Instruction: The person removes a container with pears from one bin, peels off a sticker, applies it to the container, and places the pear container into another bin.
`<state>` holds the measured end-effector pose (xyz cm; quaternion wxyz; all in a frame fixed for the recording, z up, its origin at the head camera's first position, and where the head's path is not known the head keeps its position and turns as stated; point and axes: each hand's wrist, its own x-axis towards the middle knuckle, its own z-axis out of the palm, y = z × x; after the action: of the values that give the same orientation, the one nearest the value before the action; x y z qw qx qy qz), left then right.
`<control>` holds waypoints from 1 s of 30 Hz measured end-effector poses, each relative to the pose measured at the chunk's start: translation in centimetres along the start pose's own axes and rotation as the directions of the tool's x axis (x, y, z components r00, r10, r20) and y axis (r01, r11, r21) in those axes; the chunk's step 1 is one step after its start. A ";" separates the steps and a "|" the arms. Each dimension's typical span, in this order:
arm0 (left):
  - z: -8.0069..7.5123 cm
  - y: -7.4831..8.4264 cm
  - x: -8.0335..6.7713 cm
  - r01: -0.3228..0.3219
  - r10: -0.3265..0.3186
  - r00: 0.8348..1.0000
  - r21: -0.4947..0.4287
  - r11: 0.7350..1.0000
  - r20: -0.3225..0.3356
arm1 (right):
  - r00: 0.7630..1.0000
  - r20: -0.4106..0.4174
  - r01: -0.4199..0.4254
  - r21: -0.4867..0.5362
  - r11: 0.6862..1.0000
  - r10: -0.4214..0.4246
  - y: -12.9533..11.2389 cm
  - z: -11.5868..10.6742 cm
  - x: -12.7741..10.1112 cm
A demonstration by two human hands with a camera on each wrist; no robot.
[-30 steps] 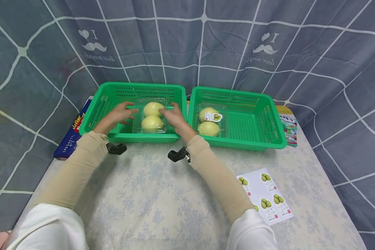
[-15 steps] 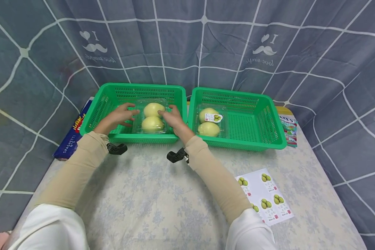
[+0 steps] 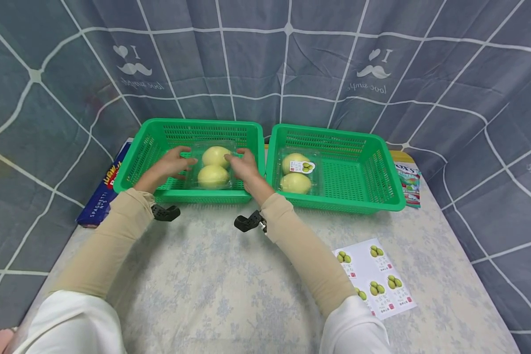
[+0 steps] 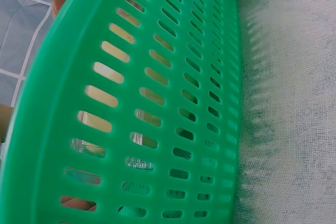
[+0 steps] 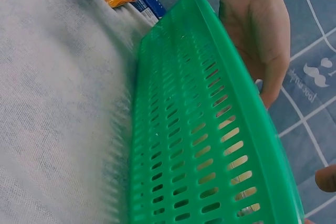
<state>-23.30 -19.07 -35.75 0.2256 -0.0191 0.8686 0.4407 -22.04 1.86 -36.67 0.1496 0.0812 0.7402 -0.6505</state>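
Inside the left green basket (image 3: pixel 205 198) lies a clear plastic pack (image 3: pixel 194 181) holding two pale yellow fruits (image 3: pixel 213 176). My left hand (image 3: pixel 169 164) is at the pack's left side, fingers spread and pointing toward it. On the other side is my right hand (image 3: pixel 244 166), its thumb reaching over the pack's right edge close to the far fruit. Through the slots of the basket wall (image 4: pixel 173 77), the left wrist view gives glimpses of the fruit and plastic. In the right wrist view my left hand (image 5: pixel 257 24) reaches over the basket rim.
A second green basket (image 3: pixel 336 204) stands to the right, with a similar pack whose fruits bear a label (image 3: pixel 302 167). A sticker sheet (image 3: pixel 380 278) lies on the table. A blue spaghetti box (image 3: pixel 98 201) is at left, a colourful packet (image 3: pixel 409 182) at right.
The pack has shifted slightly to the left and turned a little in the left basket. My hands stay almost in place on either side of it.
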 end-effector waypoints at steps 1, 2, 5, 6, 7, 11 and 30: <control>0.0 0.0 0.0 -0.001 0.001 1.000 -0.004 1.000 -0.002 | 1.000 -0.001 0.007 0.006 1.000 -0.007 0.0 0.0 0.0; 0.0 0.0 0.0 -0.001 0.001 1.000 -0.004 1.000 -0.003 | 1.000 0.004 0.009 0.020 1.000 -0.009 0.1 0.0 0.1; 0.0 -0.1 0.0 0.000 0.000 1.000 0.006 1.000 -0.007 | 1.000 0.009 0.011 0.036 0.999 -0.011 0.1 0.0 0.0; -0.1 -0.1 0.0 0.000 0.000 1.000 0.009 1.000 -0.007 | 1.000 0.007 0.009 0.036 0.999 -0.009 0.1 0.0 0.1; -0.1 -0.1 -0.1 -0.001 0.001 1.000 0.010 1.000 -0.007 | 1.000 0.006 0.007 0.036 0.999 -0.007 0.1 0.0 0.1; -0.1 -0.1 -0.2 -0.009 0.010 1.000 0.006 1.000 -0.010 | 1.000 0.005 0.012 0.034 0.999 -0.012 -0.1 0.1 -0.1; -0.6 1.0 -1.6 -0.066 0.064 0.996 -0.035 0.997 -0.065 | 0.998 0.013 0.053 0.090 0.995 -0.054 -0.9 -0.7 -1.0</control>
<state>-22.32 -19.16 -34.06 0.1830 -0.0089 0.8671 0.4631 -21.45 2.48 -35.46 0.1342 0.0628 0.7109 -0.6876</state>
